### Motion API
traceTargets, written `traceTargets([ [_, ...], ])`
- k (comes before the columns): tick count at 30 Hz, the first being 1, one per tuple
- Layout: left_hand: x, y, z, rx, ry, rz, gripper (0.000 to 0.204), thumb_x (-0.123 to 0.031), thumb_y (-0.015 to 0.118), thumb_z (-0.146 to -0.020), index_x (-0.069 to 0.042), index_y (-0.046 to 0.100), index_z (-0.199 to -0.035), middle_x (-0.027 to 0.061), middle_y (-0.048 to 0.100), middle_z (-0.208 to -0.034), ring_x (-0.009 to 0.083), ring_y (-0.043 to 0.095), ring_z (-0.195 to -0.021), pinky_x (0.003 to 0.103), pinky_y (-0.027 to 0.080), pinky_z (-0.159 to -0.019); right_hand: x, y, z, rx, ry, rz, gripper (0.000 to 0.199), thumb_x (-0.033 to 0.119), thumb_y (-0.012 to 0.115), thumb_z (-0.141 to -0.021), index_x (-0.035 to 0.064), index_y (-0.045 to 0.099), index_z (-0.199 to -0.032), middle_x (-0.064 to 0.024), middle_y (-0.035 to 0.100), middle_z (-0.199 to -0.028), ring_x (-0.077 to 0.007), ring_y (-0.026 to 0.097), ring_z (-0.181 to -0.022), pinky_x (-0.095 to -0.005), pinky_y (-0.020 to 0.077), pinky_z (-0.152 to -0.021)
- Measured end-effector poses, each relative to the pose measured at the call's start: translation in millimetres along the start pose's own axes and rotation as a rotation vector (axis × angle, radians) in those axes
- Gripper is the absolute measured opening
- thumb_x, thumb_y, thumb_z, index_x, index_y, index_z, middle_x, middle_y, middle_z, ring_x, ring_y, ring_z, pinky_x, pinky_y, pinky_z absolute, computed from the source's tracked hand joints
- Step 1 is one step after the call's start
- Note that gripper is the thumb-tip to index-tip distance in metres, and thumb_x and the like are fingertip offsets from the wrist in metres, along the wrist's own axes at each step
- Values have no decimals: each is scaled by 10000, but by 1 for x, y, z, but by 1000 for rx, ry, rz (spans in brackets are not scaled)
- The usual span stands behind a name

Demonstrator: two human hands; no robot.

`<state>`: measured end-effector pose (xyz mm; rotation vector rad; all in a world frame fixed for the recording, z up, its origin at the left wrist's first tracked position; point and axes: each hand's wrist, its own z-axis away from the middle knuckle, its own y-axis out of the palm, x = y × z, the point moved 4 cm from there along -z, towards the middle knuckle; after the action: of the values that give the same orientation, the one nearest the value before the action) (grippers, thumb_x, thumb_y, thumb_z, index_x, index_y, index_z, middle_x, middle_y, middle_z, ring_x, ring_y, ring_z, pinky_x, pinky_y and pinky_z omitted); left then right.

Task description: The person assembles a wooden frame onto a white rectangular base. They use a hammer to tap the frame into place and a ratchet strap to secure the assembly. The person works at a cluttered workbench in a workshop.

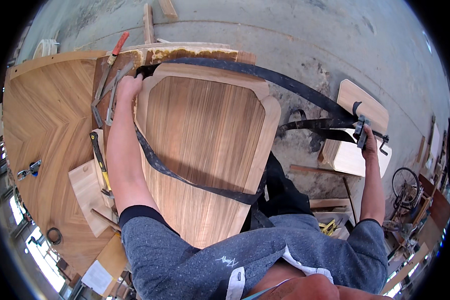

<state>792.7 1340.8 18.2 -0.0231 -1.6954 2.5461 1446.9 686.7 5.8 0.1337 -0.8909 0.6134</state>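
A wooden panel (200, 130) with a paler, round-cornered frame (195, 71) lies in front of me. The black strap (305, 90) of a band clamp loops loosely round it, running along the far edge and sagging across the near part. At the far left corner, my left hand (130, 86) grips the strap, its fingers partly hidden. Out to the right, my right hand (369, 144) holds the clamp's metal tensioner (361, 131), which has a crank handle (383, 144). Strap ends gather at this tensioner, held in the air apart from the panel.
Left of the panel lie a red-handled bar clamp (116, 49), a hammer (99, 152) and a small wooden board (87, 192) on a large veneered top (50, 120). Pale boards (362, 105) stand on the right-hand floor, with a bicycle (406, 186) farther off.
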Motion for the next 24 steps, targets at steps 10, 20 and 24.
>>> traceTargets([
  [10, 54, 30, 3, 1, 33, 100, 724, -598, 461, -900, 73, 729, -952, 304, 697, -984, 419, 653, -1095, 464, 481, -966, -112, -8, 101, 291, 263, 414, 469, 252, 753, -816, 8, 648, -1203, -16, 667, -981, -133, 603, -861, -308, 501, -801],
  [20, 127, 57, 168, 152, -210, 1119, 76, -135, 584, -948, -60, 598, -952, 11, 570, -722, 102, 515, -561, 273, 409, -485, -149, 73, 206, 654, 299, 431, 762, 170, 813, -714, -10, 510, -1390, -66, 640, -1159, -185, 610, -1023, -345, 490, -940],
  [24, 170, 84, 269, 131, -179, 1244, 149, -88, 610, -919, -40, 588, -1059, 24, 591, -786, 111, 532, -620, 270, 442, -567, -161, 76, 220, 499, 222, 373, 821, 188, 818, -747, 13, 452, -1460, -83, 620, -1236, -199, 609, -1088, -354, 481, -982],
])
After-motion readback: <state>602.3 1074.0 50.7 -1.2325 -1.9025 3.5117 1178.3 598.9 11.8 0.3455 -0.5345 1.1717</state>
